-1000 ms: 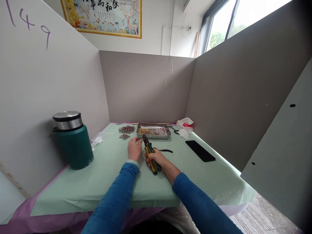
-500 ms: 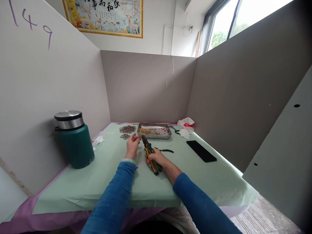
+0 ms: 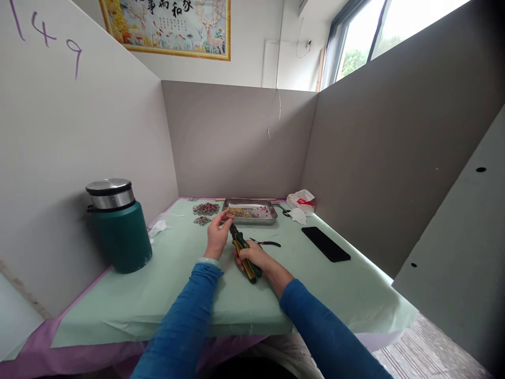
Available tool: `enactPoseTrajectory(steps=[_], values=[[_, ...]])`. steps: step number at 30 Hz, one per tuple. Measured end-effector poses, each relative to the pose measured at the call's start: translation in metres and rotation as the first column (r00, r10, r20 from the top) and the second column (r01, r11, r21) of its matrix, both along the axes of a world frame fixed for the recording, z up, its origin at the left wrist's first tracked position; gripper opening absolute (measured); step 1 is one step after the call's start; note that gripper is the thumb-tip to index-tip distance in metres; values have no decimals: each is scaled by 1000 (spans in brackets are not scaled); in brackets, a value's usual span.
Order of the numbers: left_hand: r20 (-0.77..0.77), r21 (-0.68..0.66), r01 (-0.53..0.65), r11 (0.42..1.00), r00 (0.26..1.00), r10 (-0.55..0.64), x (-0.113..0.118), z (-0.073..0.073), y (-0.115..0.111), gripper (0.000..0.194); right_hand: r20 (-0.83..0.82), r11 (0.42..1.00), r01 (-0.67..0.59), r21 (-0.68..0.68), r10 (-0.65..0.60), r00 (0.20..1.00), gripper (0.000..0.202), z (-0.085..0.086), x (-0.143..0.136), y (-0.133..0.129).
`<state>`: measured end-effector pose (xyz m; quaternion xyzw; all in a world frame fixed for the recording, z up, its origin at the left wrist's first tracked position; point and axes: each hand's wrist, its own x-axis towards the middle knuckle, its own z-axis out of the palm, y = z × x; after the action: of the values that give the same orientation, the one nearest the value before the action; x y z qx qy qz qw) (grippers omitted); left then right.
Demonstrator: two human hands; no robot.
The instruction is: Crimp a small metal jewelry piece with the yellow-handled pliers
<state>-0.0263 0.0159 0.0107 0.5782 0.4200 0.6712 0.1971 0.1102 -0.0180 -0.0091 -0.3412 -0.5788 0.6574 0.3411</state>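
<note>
My right hand is wrapped round the yellow and green handles of a pair of pliers, whose dark jaws point up and left. At the tip of the jaws is my left hand, its fingers pinched together on something too small to make out. Just beyond my hands lies a metal tray with gold-coloured pieces on its left and small red and white pieces on its right. Two piles of red and silver pieces rest to the left of the tray.
A large green bottle stands at the left. Small black-handled pliers lie right of my right hand. Farther right are a black phone-like slab, a crumpled tissue and a white bag. Grey panels enclose the green-covered table.
My left hand has moved slightly up and right, its fingers now above the pliers' jaws and overlapping the tray's near left corner. My right hand and the pliers have barely moved.
</note>
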Motion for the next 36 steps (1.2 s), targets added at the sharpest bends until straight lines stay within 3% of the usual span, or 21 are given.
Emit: enactPoseTrajectory(steps=[4,7,10,13,18,20,23,28,30,32,34,36], values=[[-190,90,-38,995,980,54,5,0,-8,21,-6,999,41,-7,-41,999,23,-2,1,0],[-236,116,-21,993,970,48,7,-1,-9,22,-51,996,94,-2,-94,994,22,-1,1,-3],[-83,78,-96,992,991,102,4,-2,-5,24,-103,991,132,-3,-132,986,19,2,2,-7],[218,-57,-115,992,968,125,-1,0,-3,31,-91,989,143,-30,-145,985,21,5,3,-10],[603,-161,179,971,796,-47,-5,4,-7,41,-142,987,128,-94,-141,980,29,4,4,-8],[665,-146,253,956,741,-95,-6,4,-9,39,-225,990,98,-105,-120,967,29,2,5,-6],[687,-156,305,939,716,-119,-6,4,-10,36,-334,992,53,-117,-89,938,28,0,6,-4],[677,-188,321,928,727,-114,-6,2,-9,36,-265,984,93,-149,-130,955,23,0,9,-1],[665,-200,328,923,737,-118,-7,2,-8,35,-135,986,145,-84,-156,978,20,1,9,1],[651,-216,332,918,750,-118,-7,1,-8,36,48,973,206,103,-212,976,19,3,9,1],[633,-231,324,917,766,-111,-6,1,-7,37,243,895,235,379,-341,908,21,4,7,0],[615,-241,312,919,781,-104,-5,1,-7,36,394,762,181,621,-504,769,34,5,7,-3]])
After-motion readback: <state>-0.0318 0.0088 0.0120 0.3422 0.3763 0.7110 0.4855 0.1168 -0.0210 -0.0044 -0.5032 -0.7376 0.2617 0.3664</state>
